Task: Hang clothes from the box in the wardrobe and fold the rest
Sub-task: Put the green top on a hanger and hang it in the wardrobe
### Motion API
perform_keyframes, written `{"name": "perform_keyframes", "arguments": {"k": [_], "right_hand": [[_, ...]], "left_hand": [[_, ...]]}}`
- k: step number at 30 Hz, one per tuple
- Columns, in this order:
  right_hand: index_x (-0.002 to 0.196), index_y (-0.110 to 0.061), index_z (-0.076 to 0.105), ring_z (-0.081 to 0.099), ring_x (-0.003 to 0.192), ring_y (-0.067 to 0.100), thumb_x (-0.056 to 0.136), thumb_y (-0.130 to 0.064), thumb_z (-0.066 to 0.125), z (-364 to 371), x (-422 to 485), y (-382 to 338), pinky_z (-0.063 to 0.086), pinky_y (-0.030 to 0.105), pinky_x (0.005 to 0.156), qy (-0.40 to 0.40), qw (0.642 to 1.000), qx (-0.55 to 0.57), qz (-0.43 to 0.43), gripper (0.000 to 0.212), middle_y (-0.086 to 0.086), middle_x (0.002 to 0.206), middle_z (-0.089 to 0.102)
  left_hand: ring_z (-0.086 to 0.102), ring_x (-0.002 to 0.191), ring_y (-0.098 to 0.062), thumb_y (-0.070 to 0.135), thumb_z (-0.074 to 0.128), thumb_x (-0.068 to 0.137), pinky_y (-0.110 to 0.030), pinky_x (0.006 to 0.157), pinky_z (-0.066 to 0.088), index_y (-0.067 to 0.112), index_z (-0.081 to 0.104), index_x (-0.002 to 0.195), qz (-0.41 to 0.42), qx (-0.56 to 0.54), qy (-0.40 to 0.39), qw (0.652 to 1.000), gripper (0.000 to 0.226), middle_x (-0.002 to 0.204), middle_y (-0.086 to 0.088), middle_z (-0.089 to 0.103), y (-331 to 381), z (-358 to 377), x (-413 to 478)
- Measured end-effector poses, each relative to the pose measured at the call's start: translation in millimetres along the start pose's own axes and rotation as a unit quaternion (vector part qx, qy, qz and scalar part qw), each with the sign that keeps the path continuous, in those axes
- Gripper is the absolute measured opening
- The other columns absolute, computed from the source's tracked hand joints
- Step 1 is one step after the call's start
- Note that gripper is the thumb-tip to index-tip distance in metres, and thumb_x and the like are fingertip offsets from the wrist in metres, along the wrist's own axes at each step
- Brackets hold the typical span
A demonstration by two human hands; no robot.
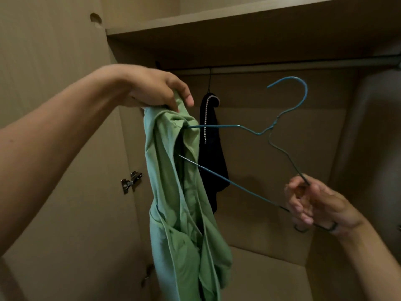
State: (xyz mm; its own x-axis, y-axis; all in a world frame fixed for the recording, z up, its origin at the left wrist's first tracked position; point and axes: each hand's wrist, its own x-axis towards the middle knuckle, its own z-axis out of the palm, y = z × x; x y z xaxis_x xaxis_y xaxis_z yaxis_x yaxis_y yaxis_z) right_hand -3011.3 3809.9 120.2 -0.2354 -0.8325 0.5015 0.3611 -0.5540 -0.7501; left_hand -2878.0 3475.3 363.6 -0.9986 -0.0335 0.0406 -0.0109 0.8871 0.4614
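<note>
Green top (173, 192) w/ hanger (225, 126) partly inside

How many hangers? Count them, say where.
2: blue wire hanger in the right hand, tip inside the green garment; dark hanger on the rail, carrying the black garment.

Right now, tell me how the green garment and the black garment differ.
The green garment is pale and plain; the black garment is dark with a beaded strip. The left hand holds the green garment up, with one end of the blue hanger from the right hand pushed into it; the black garment already hangs from the rail. Both droop limp and bunched.
</note>
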Motion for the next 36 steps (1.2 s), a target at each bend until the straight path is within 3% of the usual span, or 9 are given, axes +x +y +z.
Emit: {"name": "perform_keyframes", "arguments": {"k": [4, 12, 16, 19, 22, 25, 29, 33, 36], "right_hand": [[0.135, 0.018, 0.034, 0.060, 0.091, 0.041, 0.108, -0.003, 0.032, 1.3, -7.7, -13.2, 0.042, 0.043, 0.075, -0.012, 0.999, 0.040, -0.016, 0.034, 0.038, 0.111, 0.048], [0.136, 0.007, 0.041, 0.067, 0.082, 0.030, 0.108, -0.012, 0.036, 3.2, 18.7, 9.0, 0.040, 0.032, 0.061, -0.030, 0.996, -0.074, 0.032, 0.035, 0.028, 0.106, 0.058], [0.130, 0.004, 0.047, 0.065, 0.071, 0.025, 0.107, -0.016, 0.042, -0.9, 22.0, 17.0, 0.034, 0.034, 0.055, -0.010, 0.995, -0.098, 0.007, 0.031, 0.023, 0.097, 0.060], [0.128, 0.005, 0.048, 0.063, 0.070, 0.025, 0.106, -0.015, 0.043, -1.1, 21.9, 13.9, 0.034, 0.035, 0.056, 0.001, 0.996, -0.092, -0.001, 0.030, 0.023, 0.096, 0.058], [0.128, 0.006, 0.047, 0.062, 0.072, 0.027, 0.106, -0.014, 0.045, -0.2, 26.2, 6.9, 0.035, 0.036, 0.056, -0.002, 0.996, -0.089, -0.003, 0.030, 0.024, 0.095, 0.056], [0.127, 0.006, 0.050, 0.063, 0.077, 0.029, 0.104, -0.016, 0.048, 8.1, 32.6, -5.0, 0.049, 0.037, 0.062, 0.002, 0.995, -0.101, -0.001, 0.032, 0.023, 0.096, 0.058], [0.111, -0.013, 0.070, 0.069, 0.086, 0.019, 0.081, -0.058, 0.072, 19.6, 33.1, -32.1, 0.059, 0.038, 0.077, 0.214, 0.905, -0.365, -0.052, 0.054, 0.013, 0.094, 0.068], [0.094, -0.018, 0.066, 0.063, 0.070, 0.010, 0.100, -0.051, 0.042, 1.0, 26.6, -15.0, 0.052, 0.029, 0.070, 0.473, 0.820, -0.244, -0.212, 0.041, 0.001, 0.078, 0.065], [0.094, -0.019, 0.066, 0.064, 0.069, 0.004, 0.093, -0.043, 0.060, -17.6, 22.3, 53.2, 0.047, 0.028, 0.073, 0.473, 0.797, -0.372, -0.044, 0.025, -0.006, 0.077, 0.071]], "left_hand": [[0.073, 0.077, -0.012, 0.007, 0.054, 0.099, -0.022, 0.059, 0.057, 0.025, 0.065, 0.118, -0.007, -0.019, -0.028, 0.999, 0.029, 0.116, -0.009, 0.066, -1.1, -6.7, -2.5], [0.070, 0.105, -0.024, 0.003, 0.056, 0.097, -0.038, 0.086, 0.059, 0.025, 0.058, 0.129, 0.070, -0.104, -0.076, 0.989, 0.039, 0.123, -0.007, 0.064, 10.0, 20.6, 9.0], [0.064, 0.104, -0.016, 0.037, 0.066, 0.093, -0.037, 0.086, 0.056, 0.035, 0.059, 0.122, 0.053, 0.150, 0.019, 0.987, 0.031, 0.120, 0.004, 0.062, 8.7, 15.3, 5.6], [0.063, 0.106, -0.019, 0.061, 0.063, 0.086, -0.036, 0.081, 0.051, 0.038, 0.054, 0.128, -0.007, 0.402, 0.109, 0.909, 0.049, 0.119, 0.004, 0.064, 7.8, 12.0, 2.8], [0.063, 0.103, -0.010, 0.060, 0.047, 0.095, -0.036, 0.087, 0.052, 0.034, 0.062, 0.121, 0.154, 0.327, 0.067, 0.930, 0.039, 0.113, 0.010, 0.067, 5.4, 26.5, 2.8], [0.061, 0.074, -0.011, 0.049, 0.042, 0.100, -0.038, 0.067, 0.049, 0.023, 0.063, 0.094, 0.283, 0.220, 0.085, 0.930, 0.034, 0.081, 0.004, 0.063, -0.3, 50.8, 7.3], [0.045, 0.056, -0.011, 0.036, 0.041, 0.104, -0.042, 0.056, 0.039, 0.026, 0.051, 0.074, 0.315, 0.179, 0.205, 0.909, 0.033, 0.063, 0.005, 0.046, -14.4, 59.1, 18.0], [0.042, 0.055, -0.015, 0.024, 0.044, 0.106, -0.033, 0.056, 0.035, 0.009, 0.057, 0.079, 0.322, 0.102, 0.266, 0.903, 0.033, 0.063, -0.002, 0.047, -15.8, 55.5, 16.0], [0.039, 0.058, -0.006, 0.023, 0.044, 0.106, -0.024, 0.056, 0.032, 0.007, 0.059, 0.082, 0.313, 0.078, 0.277, 0.905, 0.033, 0.065, 0.000, 0.045, -10.1, 56.6, 15.2]]}}
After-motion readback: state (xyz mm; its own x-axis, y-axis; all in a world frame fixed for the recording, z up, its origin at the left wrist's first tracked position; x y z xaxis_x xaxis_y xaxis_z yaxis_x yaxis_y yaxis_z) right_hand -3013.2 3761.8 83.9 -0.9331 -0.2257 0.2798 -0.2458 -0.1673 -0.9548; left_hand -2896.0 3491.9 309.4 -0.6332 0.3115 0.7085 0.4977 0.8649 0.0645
